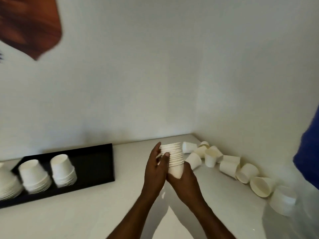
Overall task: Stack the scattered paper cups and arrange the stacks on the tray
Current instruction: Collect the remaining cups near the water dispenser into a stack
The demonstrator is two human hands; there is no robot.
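A stack of white paper cups [175, 156], rims up, is held above the white table between both hands. My left hand [155, 168] grips its left side with the thumb across the rims. My right hand [185, 180] cups its base from below and the right. A black tray [96, 163] lies at the left with three upside-down stacks: one at its left edge [6, 183], a middle one [35, 176] and a right one [63, 169]. Several loose cups [229, 167] lie on their sides along the right wall.
White walls close the corner behind and to the right of the table [120, 213]. A blue cloth shape [309, 152] hangs in at the right edge. A clear plastic bag [293, 213] lies at the lower right over one cup. A brown object [29, 23] is at the upper left.
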